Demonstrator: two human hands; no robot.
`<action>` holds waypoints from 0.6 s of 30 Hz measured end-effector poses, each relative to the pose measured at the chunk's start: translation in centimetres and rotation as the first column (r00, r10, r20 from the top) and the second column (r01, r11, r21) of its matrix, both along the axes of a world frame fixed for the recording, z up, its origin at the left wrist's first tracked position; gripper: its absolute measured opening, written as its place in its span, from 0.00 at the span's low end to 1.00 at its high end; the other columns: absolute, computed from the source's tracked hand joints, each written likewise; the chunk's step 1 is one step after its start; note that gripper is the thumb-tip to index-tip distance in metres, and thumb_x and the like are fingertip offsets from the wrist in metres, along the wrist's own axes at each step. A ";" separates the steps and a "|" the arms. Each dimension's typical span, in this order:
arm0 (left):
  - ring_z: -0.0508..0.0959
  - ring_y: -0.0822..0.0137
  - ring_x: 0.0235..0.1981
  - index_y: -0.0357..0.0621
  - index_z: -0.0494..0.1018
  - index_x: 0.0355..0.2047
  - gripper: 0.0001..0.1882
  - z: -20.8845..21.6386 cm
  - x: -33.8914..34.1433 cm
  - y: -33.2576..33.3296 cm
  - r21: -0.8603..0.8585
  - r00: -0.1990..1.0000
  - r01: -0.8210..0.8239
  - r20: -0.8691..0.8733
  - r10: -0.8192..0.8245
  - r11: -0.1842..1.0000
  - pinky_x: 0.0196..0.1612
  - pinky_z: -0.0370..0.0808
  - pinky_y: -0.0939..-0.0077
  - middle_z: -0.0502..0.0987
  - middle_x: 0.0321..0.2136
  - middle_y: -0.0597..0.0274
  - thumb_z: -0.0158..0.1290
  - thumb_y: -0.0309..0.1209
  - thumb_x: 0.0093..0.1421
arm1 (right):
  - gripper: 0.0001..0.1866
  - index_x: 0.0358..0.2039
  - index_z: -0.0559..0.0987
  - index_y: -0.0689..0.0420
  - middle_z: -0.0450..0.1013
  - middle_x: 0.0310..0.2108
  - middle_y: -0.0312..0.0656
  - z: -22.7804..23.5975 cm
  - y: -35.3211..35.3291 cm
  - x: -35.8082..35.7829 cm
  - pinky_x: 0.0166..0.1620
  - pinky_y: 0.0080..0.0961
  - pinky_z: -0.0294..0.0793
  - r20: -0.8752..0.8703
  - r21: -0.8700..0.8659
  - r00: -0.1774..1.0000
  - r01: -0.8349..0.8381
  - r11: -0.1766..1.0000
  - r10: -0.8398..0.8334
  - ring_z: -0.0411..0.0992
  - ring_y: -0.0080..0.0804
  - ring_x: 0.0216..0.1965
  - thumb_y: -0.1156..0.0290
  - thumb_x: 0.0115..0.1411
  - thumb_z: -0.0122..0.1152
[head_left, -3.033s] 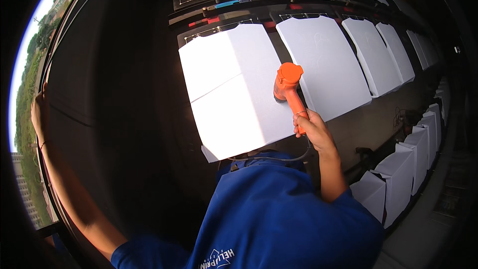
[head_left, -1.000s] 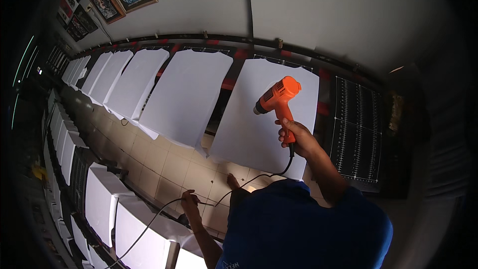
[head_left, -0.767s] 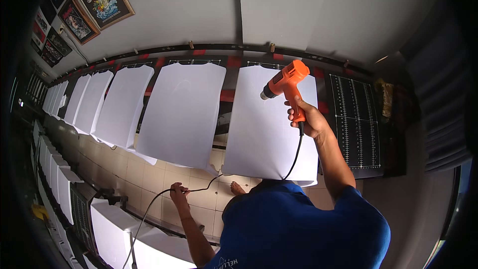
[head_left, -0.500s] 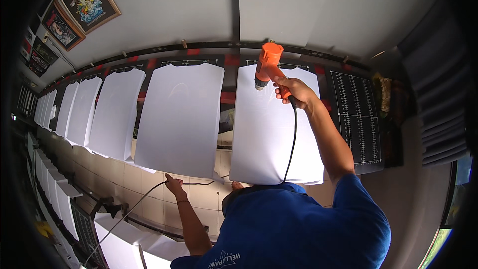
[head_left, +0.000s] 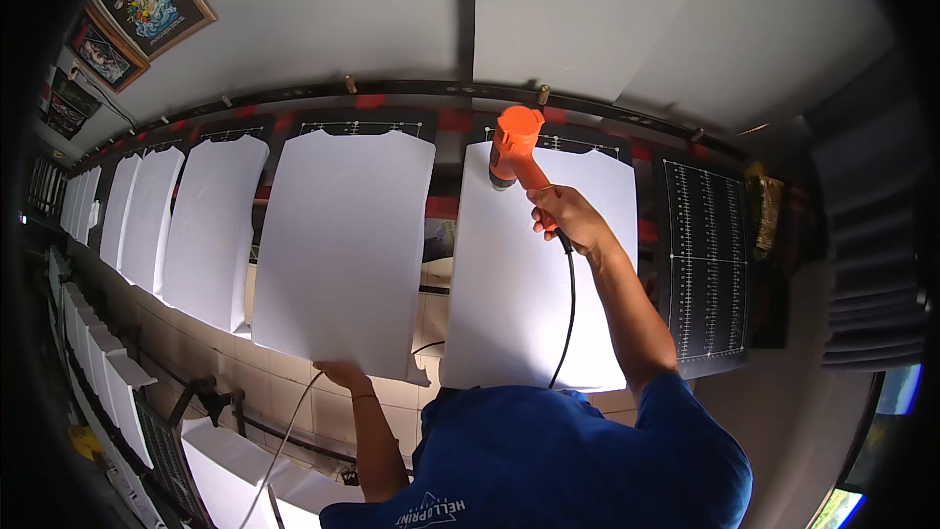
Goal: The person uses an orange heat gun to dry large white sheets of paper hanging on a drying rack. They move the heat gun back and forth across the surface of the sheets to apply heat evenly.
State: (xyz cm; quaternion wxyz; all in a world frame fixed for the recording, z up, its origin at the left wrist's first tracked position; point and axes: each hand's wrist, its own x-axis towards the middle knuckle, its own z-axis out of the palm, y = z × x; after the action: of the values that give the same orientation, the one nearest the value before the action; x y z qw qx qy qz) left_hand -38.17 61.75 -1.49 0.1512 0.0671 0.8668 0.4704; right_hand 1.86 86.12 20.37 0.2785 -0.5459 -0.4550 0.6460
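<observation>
Right hand: fingers wrapped round the heat gun, its nozzle pointing down near the collar of a white shirt. Left hand at hem of neighbouring shirt; finger closure cannot be told. Risk: dwelling too long could scorch fabric; cord could snag.

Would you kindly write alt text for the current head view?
The right hand holds an orange heat gun over a white cloth piece, with more white pieces lined up to its left. The left hand is at a cord near the lower edge of the next piece.
</observation>
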 end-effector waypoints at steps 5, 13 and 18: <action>0.78 0.57 0.44 0.36 0.61 0.46 0.18 0.3 0.1 0.0 0.222 0.983 -0.095 0.172 0.057 0.970 0.45 0.79 0.66 0.73 0.48 0.51 0.44 0.40 0.68 | 0.16 0.34 0.73 0.60 0.70 0.23 0.34 0.3 0.2 -0.6 0.25 0.20 0.70 0.024 -0.027 1.000 0.012 1.000 -0.012 0.71 0.22 0.23 0.59 0.61 0.58; 0.72 0.60 0.50 0.40 0.59 0.53 0.23 -0.2 -0.2 -0.3 0.392 0.939 -0.126 0.345 -0.018 0.911 0.53 0.73 0.64 0.68 0.51 0.54 0.36 0.46 0.70 | 0.15 0.33 0.74 0.61 0.70 0.22 0.35 1.0 -1.1 -1.0 0.24 0.19 0.69 0.098 -0.028 0.995 0.012 1.000 -0.009 0.71 0.23 0.23 0.59 0.61 0.57; 0.71 0.59 0.51 0.42 0.59 0.54 0.24 -1.6 -1.1 -1.2 0.424 0.928 -0.156 0.372 -0.015 0.892 0.54 0.71 0.63 0.67 0.53 0.56 0.34 0.48 0.70 | 0.16 0.34 0.75 0.62 0.70 0.23 0.36 2.8 -2.7 -0.6 0.22 0.18 0.69 0.087 -0.089 0.996 0.009 0.996 -0.001 0.72 0.24 0.21 0.60 0.61 0.58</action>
State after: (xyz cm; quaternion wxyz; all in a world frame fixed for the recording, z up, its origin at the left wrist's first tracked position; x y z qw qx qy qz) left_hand -39.25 60.58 -3.10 0.2728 -0.0210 0.6939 0.6661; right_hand 1.29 83.43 23.22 0.2354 -0.5865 -0.4358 0.6409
